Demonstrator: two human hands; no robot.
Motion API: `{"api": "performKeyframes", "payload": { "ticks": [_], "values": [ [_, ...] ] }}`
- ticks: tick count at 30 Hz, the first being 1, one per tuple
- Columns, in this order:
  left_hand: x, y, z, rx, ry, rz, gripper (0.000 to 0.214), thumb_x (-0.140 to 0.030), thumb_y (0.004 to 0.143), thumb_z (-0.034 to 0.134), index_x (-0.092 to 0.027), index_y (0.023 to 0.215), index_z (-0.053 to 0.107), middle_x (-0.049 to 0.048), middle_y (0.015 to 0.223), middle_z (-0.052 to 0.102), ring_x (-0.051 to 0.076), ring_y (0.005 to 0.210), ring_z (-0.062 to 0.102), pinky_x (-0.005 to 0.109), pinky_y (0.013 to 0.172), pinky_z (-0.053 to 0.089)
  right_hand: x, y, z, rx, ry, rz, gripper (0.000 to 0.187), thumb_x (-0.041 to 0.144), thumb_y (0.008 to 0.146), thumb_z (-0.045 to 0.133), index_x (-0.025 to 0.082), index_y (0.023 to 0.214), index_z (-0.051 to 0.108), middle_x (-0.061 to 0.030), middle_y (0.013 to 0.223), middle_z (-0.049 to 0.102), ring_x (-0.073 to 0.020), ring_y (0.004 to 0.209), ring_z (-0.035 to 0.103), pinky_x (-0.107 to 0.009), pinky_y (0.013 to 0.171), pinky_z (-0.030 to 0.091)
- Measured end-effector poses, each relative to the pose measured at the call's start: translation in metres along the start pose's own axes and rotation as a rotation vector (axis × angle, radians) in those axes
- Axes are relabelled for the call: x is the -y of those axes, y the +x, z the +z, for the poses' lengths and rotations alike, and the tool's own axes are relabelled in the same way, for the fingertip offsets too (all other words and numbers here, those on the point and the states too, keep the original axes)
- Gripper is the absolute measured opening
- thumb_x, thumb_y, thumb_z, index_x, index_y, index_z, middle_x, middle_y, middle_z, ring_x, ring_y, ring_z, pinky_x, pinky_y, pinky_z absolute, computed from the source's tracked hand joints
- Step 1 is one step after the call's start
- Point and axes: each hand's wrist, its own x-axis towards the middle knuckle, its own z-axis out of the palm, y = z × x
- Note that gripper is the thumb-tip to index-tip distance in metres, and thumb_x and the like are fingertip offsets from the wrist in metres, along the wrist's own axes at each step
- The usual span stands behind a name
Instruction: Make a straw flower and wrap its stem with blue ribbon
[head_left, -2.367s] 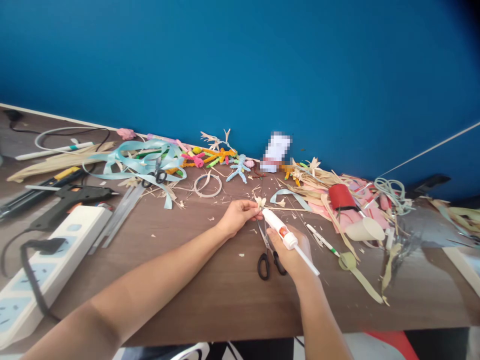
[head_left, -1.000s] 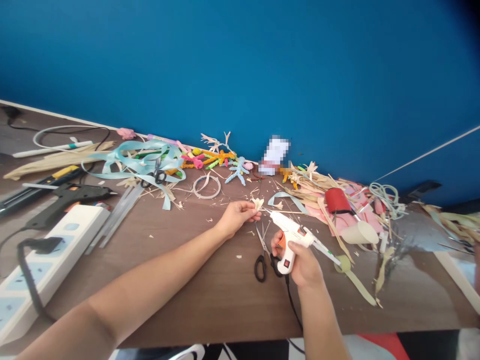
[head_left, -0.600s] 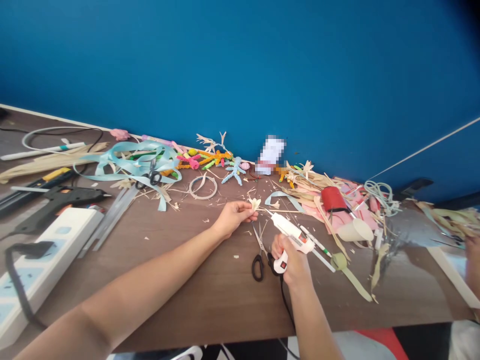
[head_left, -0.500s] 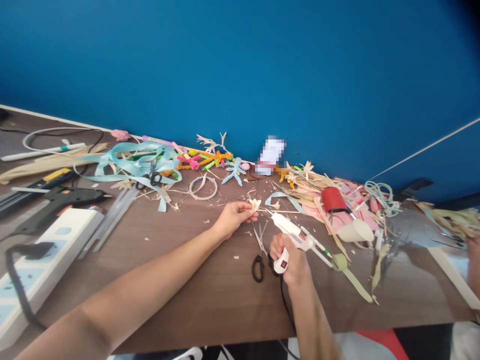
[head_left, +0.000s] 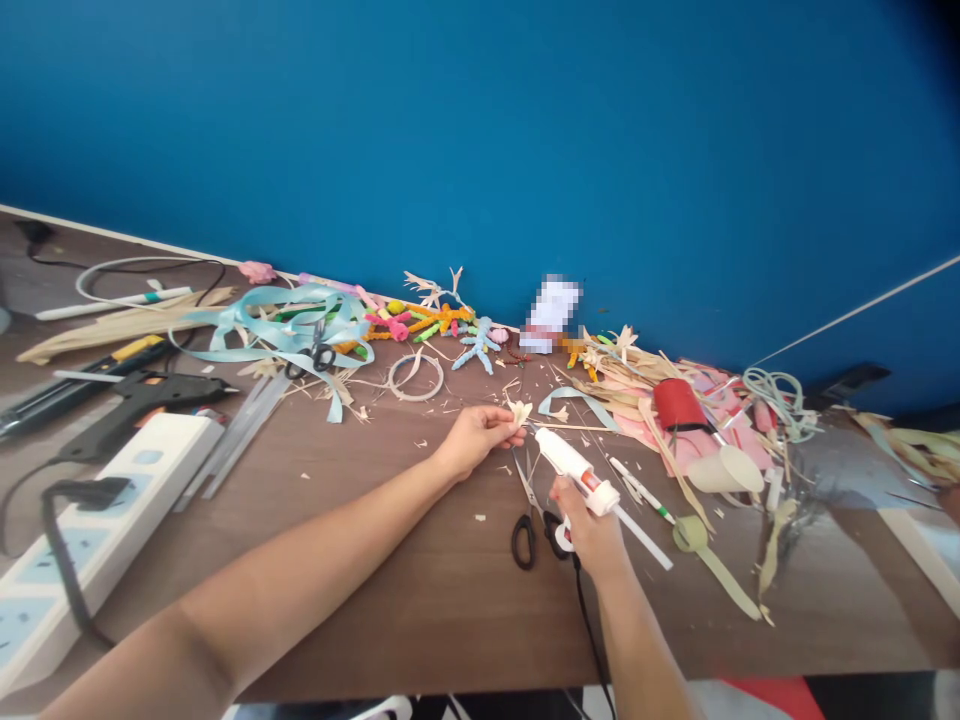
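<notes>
Between the pinched fingertips of my left hand (head_left: 480, 440) is a small cream-coloured flower (head_left: 520, 411), its petals pointing up and away. My right hand (head_left: 589, 525) is wrapped round the handle of a white glue gun (head_left: 566, 455), with a clear glue stick (head_left: 645, 538) sticking out of its back. The gun's nozzle points at the base of the flower, very close to my left fingertips; whether it touches I cannot tell. Under both hands lie black-handled scissors (head_left: 525, 540), blades slightly apart, partly hidden by my right hand.
A white power strip (head_left: 169, 445) and a black glue gun (head_left: 139, 410) lie on the left. Light blue ribbon (head_left: 259, 320) and pipe-cleaner pieces (head_left: 477, 345) run along the blue wall. Right of my hands are a red ribbon roll (head_left: 679, 405), a green strip (head_left: 720, 575) and dried husks.
The glue gun has rotated in my right hand, its nozzle coming in closer to the flower's base. My left hand still pinches the flower. The whole view has shifted slightly.
</notes>
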Motion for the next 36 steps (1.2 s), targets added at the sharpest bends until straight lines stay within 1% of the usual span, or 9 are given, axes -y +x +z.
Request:
{"api": "performKeyframes", "payload": {
  "ticks": [2,5,8,12,17,21,27,30,36],
  "values": [
    [-0.001,-0.001,0.0,0.005,0.012,0.008,0.02,-0.022,0.061,0.069,-0.01,0.074,0.058,0.0062,0.067,0.068,0.012,0.06,0.063,0.019,0.053,0.045,0.008,-0.001,0.004,-0.051,-0.074,-0.073,0.037,0.055,0.066,0.053,0.018,0.063,0.052,0.0,0.051,0.047,-0.0126,0.048,0.043,-0.023,0.042,0.036],
    [-0.001,-0.001,0.001,0.011,0.027,0.021,0.02,-0.023,0.061,0.069,-0.01,0.072,0.059,0.0052,0.065,0.067,0.013,0.06,0.063,0.019,0.053,0.045,0.019,0.0,0.009,-0.069,-0.11,-0.18,0.036,0.054,0.067,0.052,0.018,0.065,0.053,-0.0012,0.053,0.049,-0.0136,0.05,0.045,-0.024,0.046,0.039],
    [-0.002,-0.001,0.001,0.016,0.033,0.023,0.02,-0.024,0.06,0.069,-0.01,0.072,0.06,0.0046,0.063,0.067,0.013,0.06,0.063,0.019,0.054,0.045,0.024,0.002,0.011,-0.068,-0.148,-0.223,0.036,0.053,0.068,0.05,0.018,0.063,0.052,-0.0006,0.053,0.047,-0.0138,0.051,0.044,-0.025,0.048,0.04],
    [-0.002,-0.001,0.001,0.022,0.04,0.023,0.02,-0.024,0.06,0.07,-0.01,0.071,0.061,0.004,0.062,0.067,0.012,0.06,0.063,0.019,0.054,0.045,0.021,0.004,0.011,-0.08,-0.198,-0.227,0.035,0.053,0.068,0.051,0.019,0.058,0.048,0.0006,0.051,0.042,-0.0139,0.05,0.042,-0.025,0.048,0.04],
    [-0.003,-0.002,0.001,0.017,0.02,0.02,0.02,-0.023,0.06,0.07,-0.01,0.071,0.06,0.004,0.062,0.066,0.012,0.059,0.062,0.019,0.054,0.045,0.017,0.006,0.01,-0.049,-0.213,-0.233,0.031,0.048,0.066,0.055,0.018,0.06,0.051,0.002,0.049,0.042,-0.0119,0.047,0.041,-0.023,0.045,0.037],
    [-0.004,-0.002,0.002,0.012,0.017,0.012,0.018,-0.021,0.06,0.069,-0.01,0.071,0.06,0.0028,0.06,0.066,0.011,0.058,0.062,0.019,0.054,0.044,0.015,0.006,0.01,-0.035,-0.233,-0.22,0.031,0.047,0.066,0.055,0.019,0.055,0.047,0.0031,0.047,0.041,-0.0108,0.045,0.039,-0.023,0.044,0.035],
    [-0.001,-0.002,0.001,0.031,0.019,0.015,0.018,-0.022,0.061,0.069,-0.01,0.07,0.06,0.0044,0.064,0.067,0.011,0.059,0.062,0.018,0.055,0.044,0.014,0.007,0.009,-0.087,-0.261,-0.234,0.033,0.049,0.066,0.055,0.019,0.055,0.045,0.0016,0.047,0.045,-0.0124,0.046,0.042,-0.024,0.044,0.036],
    [-0.001,-0.001,0.001,0.012,0.008,0.018,0.019,-0.022,0.061,0.069,-0.01,0.071,0.059,0.004,0.063,0.066,0.011,0.058,0.062,0.018,0.054,0.044,0.013,0.007,0.009,-0.06,-0.267,-0.238,0.034,0.049,0.066,0.055,0.018,0.055,0.047,0.0018,0.047,0.045,-0.0115,0.045,0.041,-0.023,0.043,0.036],
    [-0.001,-0.001,0.001,0.013,0.007,0.016,0.021,-0.022,0.059,0.07,-0.009,0.071,0.059,0.003,0.06,0.066,0.011,0.057,0.062,0.019,0.054,0.044,0.014,0.007,0.008,-0.009,-0.275,-0.235,0.033,0.048,0.067,0.054,0.017,0.057,0.048,0.0016,0.047,0.047,-0.0116,0.046,0.043,-0.022,0.043,0.037]
  ]
}}
